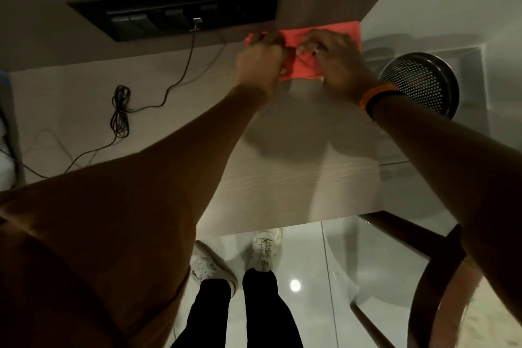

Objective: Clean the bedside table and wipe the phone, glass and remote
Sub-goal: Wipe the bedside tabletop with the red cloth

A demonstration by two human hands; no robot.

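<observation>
A coral-red cloth (305, 65) lies at the far right corner of the pale wooden bedside table (296, 178), against the wall. My left hand (260, 61) rests on the cloth's left part with its fingers curled into the fabric. My right hand (336, 61), with a ring on one finger and an orange-and-black wristband, presses on the cloth's right part and pinches a fold. The two hands nearly touch in the middle of the cloth. No phone, glass or remote shows in this view.
A black switch and socket panel (180, 8) sits on the wall, and a dark cable (121, 113) runs from it in a coiled bundle over the table's left side. A perforated metal bin (421, 82) stands on the floor at the right. A dark wooden chair (423, 277) is at lower right.
</observation>
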